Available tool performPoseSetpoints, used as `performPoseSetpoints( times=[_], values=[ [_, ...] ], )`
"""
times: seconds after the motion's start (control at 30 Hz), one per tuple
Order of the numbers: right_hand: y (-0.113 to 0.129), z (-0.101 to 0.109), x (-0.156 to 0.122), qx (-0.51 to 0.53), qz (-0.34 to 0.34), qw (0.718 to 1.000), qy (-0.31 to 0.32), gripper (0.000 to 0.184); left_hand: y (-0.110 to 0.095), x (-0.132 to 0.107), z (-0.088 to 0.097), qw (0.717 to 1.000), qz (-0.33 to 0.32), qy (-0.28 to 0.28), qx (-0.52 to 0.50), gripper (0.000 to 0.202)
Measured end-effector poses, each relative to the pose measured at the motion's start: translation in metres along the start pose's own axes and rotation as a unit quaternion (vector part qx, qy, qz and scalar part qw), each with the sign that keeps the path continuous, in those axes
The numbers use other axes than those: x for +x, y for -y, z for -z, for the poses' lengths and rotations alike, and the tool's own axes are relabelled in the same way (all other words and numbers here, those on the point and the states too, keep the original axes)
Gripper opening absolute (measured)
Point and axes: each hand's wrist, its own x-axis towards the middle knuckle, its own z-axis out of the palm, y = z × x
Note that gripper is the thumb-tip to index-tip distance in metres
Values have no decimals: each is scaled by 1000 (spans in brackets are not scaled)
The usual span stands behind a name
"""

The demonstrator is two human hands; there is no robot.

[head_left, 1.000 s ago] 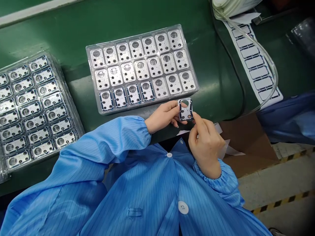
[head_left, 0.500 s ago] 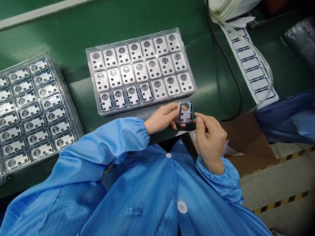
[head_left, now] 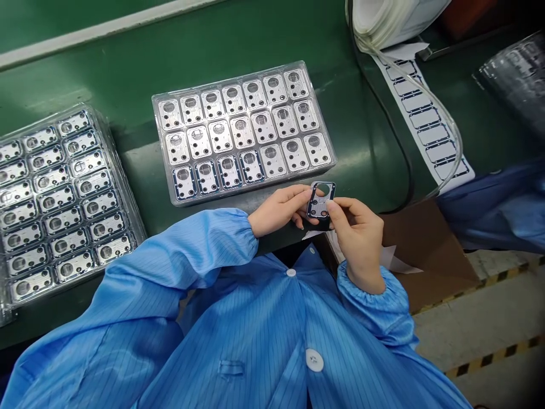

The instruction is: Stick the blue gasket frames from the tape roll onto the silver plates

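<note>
A small silver metal plate [head_left: 320, 205] with a dark blue border, one large round hole and smaller holes is held upright just beyond my blue smock. My left hand [head_left: 281, 211] grips its left side, thumb in front and fingers behind. At the lower right edge, my right hand [head_left: 357, 233] pinches the same plate with its thumb on the face; the fingertips behind are partly hidden. Beyond my hands lies a clear plastic tray [head_left: 251, 187] with rows of similar plates. Several in its front row have dark blue borders; the others look plain silver.
Stacked trays of blue-bordered plates [head_left: 63, 221] stand at the left. On the right are a strip of blue frame-shaped stickers [head_left: 430, 122], a white roll [head_left: 383, 23], a black cable [head_left: 385, 108] and clear tube. A cardboard box [head_left: 443, 255] sits below the green bench edge.
My right hand has moved left, from just beside the plate onto its lower right edge. My left hand keeps its hold. The camera view has shifted slightly.
</note>
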Motion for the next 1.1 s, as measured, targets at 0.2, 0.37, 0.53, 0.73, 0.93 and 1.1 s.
performPoseSetpoints(
  times=[0.2,0.37,0.53,0.73,0.93,1.1],
  values=[
    [0,-1,-1,-1,9,1000,-14,27,-1,-2,-2,999,-22,-9,32,42],
    [-2,-2,-2,-1,12,1000,-15,26,5,-1,-1,997,-39,5,66,47],
    [-4,-2,-3,9,20,1000,-15,24,6,0,1,997,-45,20,52,38],
    [-3,-1,-4,-2,33,999,-15,26,7,1,1,997,-55,32,45,38],
    [2,1,-6,-18,38,999,-8,24,5,-1,0,993,-87,-1,83,42],
    [3,1,-7,-26,42,999,-5,26,2,-3,0,990,-90,-19,103,41]
  ],
)
